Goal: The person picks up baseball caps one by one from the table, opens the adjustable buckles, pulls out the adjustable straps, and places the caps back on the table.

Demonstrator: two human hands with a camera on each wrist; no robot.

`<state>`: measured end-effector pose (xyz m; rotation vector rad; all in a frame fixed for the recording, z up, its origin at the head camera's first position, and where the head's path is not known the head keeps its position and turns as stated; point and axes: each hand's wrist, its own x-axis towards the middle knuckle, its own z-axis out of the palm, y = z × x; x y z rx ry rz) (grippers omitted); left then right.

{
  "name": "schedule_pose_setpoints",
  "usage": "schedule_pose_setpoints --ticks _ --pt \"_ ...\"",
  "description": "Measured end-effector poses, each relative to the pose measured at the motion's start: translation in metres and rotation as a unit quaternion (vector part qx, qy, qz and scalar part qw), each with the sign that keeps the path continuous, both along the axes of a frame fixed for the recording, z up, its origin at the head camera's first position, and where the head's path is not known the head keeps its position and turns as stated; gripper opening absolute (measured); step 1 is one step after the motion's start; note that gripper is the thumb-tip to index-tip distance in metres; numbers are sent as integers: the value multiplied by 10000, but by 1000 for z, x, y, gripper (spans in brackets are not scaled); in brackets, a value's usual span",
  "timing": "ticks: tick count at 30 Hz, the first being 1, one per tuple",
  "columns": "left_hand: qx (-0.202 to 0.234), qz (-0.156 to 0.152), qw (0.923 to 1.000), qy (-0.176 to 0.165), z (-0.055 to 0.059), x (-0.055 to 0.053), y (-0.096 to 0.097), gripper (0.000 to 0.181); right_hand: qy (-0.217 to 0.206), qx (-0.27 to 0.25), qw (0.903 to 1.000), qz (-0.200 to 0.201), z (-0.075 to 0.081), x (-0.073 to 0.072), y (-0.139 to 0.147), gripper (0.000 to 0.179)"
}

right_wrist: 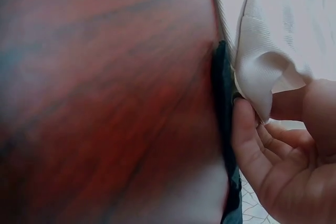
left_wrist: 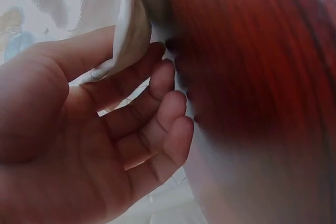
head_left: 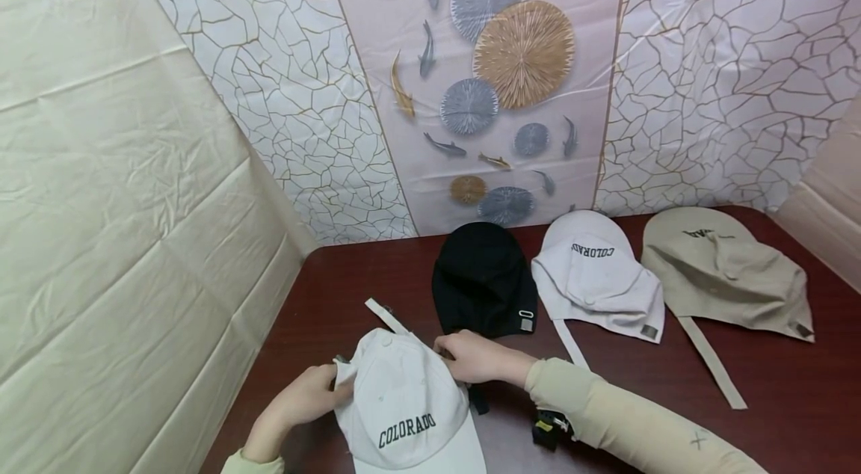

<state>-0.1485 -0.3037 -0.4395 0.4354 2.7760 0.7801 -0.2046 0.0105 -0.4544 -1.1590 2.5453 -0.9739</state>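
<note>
A white baseball cap with dark COLORADO lettering lies at the near left of the table, its brim toward me. One loose strap sticks out behind it. My left hand pinches the cap's left edge; in the left wrist view the thumb and index finger have the fabric between them. At the opposite edge, my right hand pinches the cloth between thumb and fingers, as the right wrist view shows. A dark strip runs beside those fingers. The lower brim is cut off by the frame.
On the dark red table, a black cap, a white COLORADO cap and a beige cap lie in a row at the back. Straps of the latter two trail forward. Patterned cloth hangs behind the table.
</note>
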Motion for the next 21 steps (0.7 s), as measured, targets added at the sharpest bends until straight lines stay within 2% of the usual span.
schedule_pose_setpoints --ticks 2,7,11,14,16,17,19,21 --pt "-115 64 9999 50 1 0 1 16 -22 5 10000 -16 0 0 1 4" --pt "-500 370 9979 165 7 0 3 28 -98 -51 9999 -92 3 2 8 12" --pt "-958 756 9920 317 18 -2 4 25 176 -139 9995 -240 12 6 18 15" --pt "-1228 921 9857 692 31 -7 6 25 363 -220 9987 -286 26 13 27 17" --pt "-1284 801 9821 1121 39 -11 10 29 407 -207 9985 -295 35 22 33 20" --pt "-1276 637 9802 1375 44 -14 13 33 379 -198 9987 -283 41 27 36 22" --pt "-1204 182 9750 1859 52 -19 21 40 446 -191 9986 -203 49 38 39 24" --pt "-1175 -459 9658 2266 60 -24 30 46 650 -131 9978 -38 55 51 41 27"
